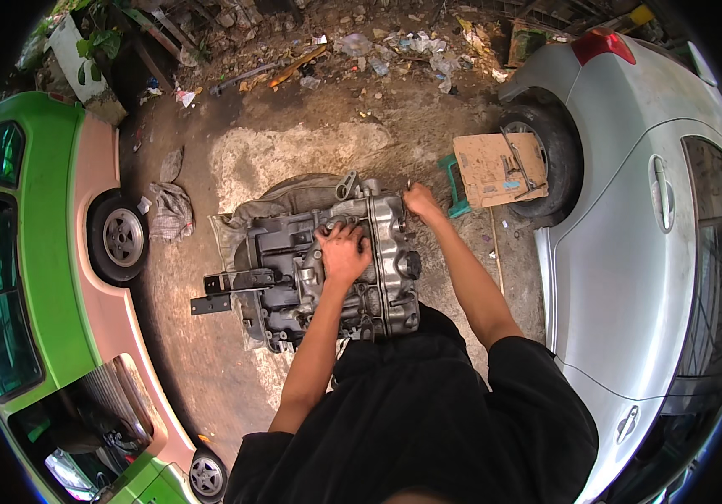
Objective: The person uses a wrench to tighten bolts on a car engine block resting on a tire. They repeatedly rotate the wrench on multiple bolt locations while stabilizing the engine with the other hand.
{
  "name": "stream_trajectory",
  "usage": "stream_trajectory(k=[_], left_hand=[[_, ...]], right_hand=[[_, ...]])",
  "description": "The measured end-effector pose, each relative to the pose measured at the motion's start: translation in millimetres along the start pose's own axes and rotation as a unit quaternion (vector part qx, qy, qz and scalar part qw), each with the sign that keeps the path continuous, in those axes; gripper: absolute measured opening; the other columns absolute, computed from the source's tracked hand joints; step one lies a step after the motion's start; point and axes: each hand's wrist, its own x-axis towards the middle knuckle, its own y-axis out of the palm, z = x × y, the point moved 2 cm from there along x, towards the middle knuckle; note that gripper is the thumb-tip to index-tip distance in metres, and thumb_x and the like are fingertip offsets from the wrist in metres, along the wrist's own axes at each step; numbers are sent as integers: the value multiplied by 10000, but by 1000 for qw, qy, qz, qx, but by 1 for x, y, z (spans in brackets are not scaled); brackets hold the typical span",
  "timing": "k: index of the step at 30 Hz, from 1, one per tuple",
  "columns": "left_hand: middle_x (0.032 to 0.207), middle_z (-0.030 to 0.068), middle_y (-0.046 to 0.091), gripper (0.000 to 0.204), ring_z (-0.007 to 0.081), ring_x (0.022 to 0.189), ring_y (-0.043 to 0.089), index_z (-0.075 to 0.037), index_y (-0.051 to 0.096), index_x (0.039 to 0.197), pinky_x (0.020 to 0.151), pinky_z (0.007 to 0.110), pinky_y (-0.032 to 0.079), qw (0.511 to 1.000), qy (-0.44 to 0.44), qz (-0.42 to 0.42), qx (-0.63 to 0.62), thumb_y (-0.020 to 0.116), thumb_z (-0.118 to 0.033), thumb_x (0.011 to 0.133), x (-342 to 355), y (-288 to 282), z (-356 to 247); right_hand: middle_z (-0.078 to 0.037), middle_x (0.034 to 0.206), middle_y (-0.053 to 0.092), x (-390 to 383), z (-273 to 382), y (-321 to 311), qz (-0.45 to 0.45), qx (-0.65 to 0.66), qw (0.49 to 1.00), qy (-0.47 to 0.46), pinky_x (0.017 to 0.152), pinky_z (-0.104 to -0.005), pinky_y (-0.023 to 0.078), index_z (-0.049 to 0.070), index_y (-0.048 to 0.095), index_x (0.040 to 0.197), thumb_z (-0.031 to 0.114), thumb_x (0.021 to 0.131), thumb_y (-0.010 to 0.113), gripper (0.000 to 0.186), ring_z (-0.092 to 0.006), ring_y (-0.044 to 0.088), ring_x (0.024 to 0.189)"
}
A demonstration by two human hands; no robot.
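Observation:
A grimy metal engine (277, 252) lies on a crumpled drab cloth (231, 223) below me, with black brackets (235, 281) jutting from its left. My left hand (342, 252) rests on top of it, fingers bent and apart over the metal parts. At the ribbed cover (390, 277) on the engine's right side, my right hand (420, 202) is closed round a small, thin metal tool by the upper end; its exact kind is hard to make out.
Cardboard with metal tools (487, 168) sits on a teal stool (455, 202) at right, beside a silver car (604, 277). A green and pink vehicle (67, 252) stands at left. A crumpled sack (172, 214) and scattered litter (361, 50) lie on the ground.

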Motion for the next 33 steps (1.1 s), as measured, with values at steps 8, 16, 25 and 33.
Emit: stream_trajectory(k=[8,16,25,33], left_hand=[[952,64,683,239,242,1009,596,-74,711,927,1008,601,291,1000,1,-6,3,589,-227,791,1,-1,-1],[968,63,680,248,243,1028,595,-79,712,944,1016,648,274,1000,-12,13,16,573,-232,807,0,-2,-2],[948,65,687,227,258,1017,597,-68,714,910,1007,639,287,1000,-11,2,-3,611,-223,780,1,-2,-2],[1014,62,686,256,248,1061,587,-73,709,968,1017,669,273,999,-21,25,19,575,-233,819,-1,-1,-2]], right_hand=[[-305,847,634,-33,32,-11,3,-65,993,-102,704,-498,490,-81,620,939,291,966,547,380,-448,632,804],[-218,888,572,-162,-12,3,-53,-9,968,-245,722,-438,453,-19,575,1066,281,1002,520,312,-403,578,816],[-177,1046,554,-155,-67,14,-77,108,960,-245,844,-413,462,14,577,1108,237,1009,521,250,-364,572,968],[-58,805,569,-136,-46,-2,-180,223,928,-239,644,-278,419,-1,557,1091,309,1025,531,318,-122,502,706]])
